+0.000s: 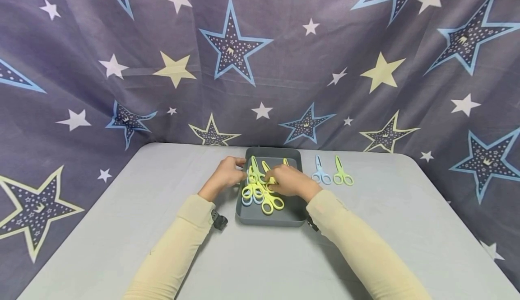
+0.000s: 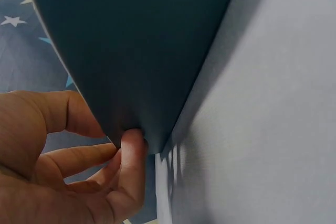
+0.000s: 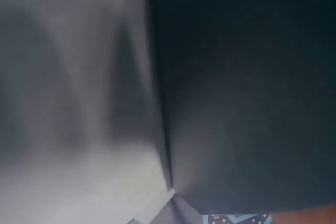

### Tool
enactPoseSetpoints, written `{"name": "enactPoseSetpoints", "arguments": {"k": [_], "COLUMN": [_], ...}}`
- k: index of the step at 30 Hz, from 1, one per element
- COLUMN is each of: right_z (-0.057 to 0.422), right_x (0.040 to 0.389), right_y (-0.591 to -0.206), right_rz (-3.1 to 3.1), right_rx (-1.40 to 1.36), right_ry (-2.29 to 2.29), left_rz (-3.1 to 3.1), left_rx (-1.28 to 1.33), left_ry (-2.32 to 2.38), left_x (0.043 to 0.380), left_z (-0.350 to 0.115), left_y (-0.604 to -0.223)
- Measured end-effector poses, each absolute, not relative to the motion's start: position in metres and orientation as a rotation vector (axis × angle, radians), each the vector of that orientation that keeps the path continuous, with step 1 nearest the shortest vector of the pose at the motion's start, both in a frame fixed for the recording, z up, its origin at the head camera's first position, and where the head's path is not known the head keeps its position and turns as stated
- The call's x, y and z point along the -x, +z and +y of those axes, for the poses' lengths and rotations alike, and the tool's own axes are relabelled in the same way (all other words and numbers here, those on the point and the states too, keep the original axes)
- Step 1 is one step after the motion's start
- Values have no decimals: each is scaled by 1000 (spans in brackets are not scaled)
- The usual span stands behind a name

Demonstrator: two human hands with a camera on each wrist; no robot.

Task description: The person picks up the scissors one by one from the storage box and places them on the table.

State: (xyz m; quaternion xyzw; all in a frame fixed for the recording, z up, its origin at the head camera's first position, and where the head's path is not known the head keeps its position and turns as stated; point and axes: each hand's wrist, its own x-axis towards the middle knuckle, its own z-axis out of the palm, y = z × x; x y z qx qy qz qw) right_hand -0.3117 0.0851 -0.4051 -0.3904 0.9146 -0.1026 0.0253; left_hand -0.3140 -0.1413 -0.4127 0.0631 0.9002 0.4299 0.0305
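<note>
A dark grey tray (image 1: 270, 222) holds several scissors in yellow, green and blue, piled toward its left side. My left hand (image 1: 228, 172) is at the tray's left wall; in the left wrist view, its thumb and fingers pinch the wall near the far corner. Over the pile, my right hand (image 1: 293, 181) reaches in with curled fingers around the handle of a pair of yellow scissors (image 1: 271, 182), partly hidden under it. Nearer lie another pair of yellow scissors (image 1: 272, 203) and green scissors (image 1: 256, 173). In the right wrist view, the tray's outer wall (image 3: 247, 103) hides most of the hand.
Right of the tray, blue scissors (image 1: 321, 173) and green scissors (image 1: 342, 173) lie side by side, points away from me. The table (image 1: 260, 264) has a pale grey cover. A star-patterned curtain (image 1: 284, 65) hangs behind its far edge.
</note>
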Motion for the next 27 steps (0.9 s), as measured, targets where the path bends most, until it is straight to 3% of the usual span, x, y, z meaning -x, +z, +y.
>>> {"name": "enactPoseSetpoints", "arguments": {"k": [27], "right_z": [84], "right_x": [312], "right_y": [-410], "right_rz": [2855], "right_rx": [1284], "right_ry": [-239], "left_rz": [2770], "left_rx": [-180], "left_ry": [1326], "left_x": [314], "left_z": [-141], "left_y": [-412]}}
